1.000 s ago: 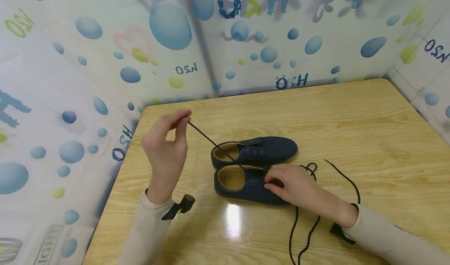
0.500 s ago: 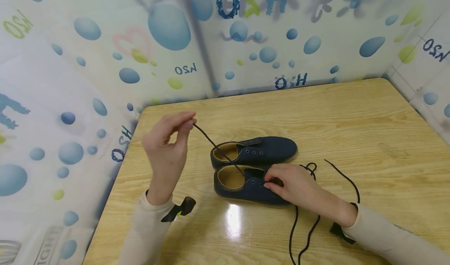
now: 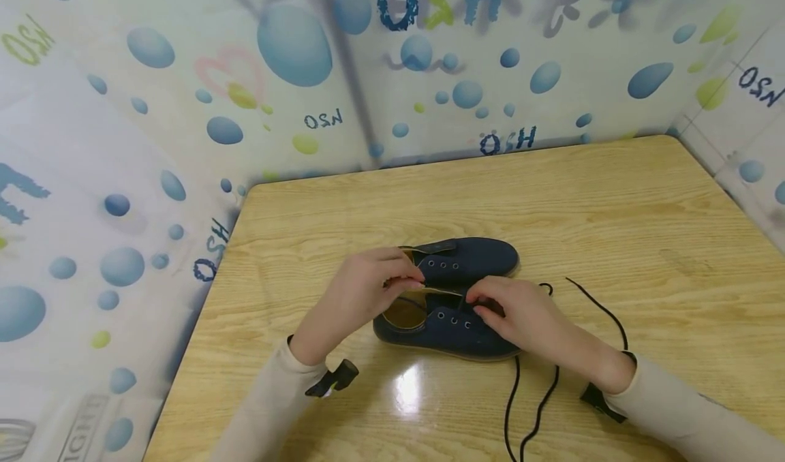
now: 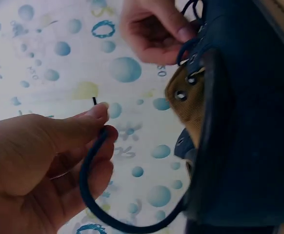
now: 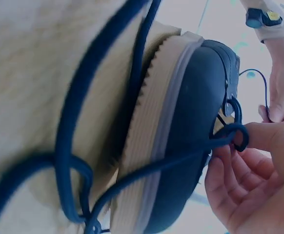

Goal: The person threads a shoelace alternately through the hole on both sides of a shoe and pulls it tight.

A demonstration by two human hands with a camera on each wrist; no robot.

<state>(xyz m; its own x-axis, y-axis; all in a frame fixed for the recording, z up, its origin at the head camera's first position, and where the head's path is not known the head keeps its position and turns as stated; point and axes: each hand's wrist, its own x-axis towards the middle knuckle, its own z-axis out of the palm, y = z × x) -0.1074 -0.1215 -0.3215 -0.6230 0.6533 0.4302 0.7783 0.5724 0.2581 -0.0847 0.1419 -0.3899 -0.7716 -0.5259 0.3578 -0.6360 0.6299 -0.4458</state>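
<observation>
A navy shoe (image 3: pixel 429 343) with a tan lining lies on its sole at the middle of the table, toe to the right. Over its heel opening, my left hand (image 3: pixel 368 286) pinches a dark shoelace (image 4: pixel 85 187) near its end, between thumb and forefinger. The lace tip (image 4: pixel 94 101) sticks up past the thumb, and the rest bows down toward the shoe's opening. At the front eyelets my right hand (image 3: pixel 524 309) pinches a lace loop (image 5: pixel 237 129) by thumb and finger. Part of the toe is hidden behind this hand.
A matching shoe (image 3: pixel 484 254) stands just behind, its eyelets (image 3: pixel 443 265) without lace. Lace lengths (image 3: pixel 540 407) trail over the front of the wooden table (image 3: pixel 613 210), and another lace end (image 3: pixel 604 309) lies to the right. A patterned wall (image 3: pixel 392 87) rises behind.
My left hand has come down and right from high left to the shoe's opening, and the taut lace has gone slack. My right hand has shifted slightly up, uncovering another eyelet.
</observation>
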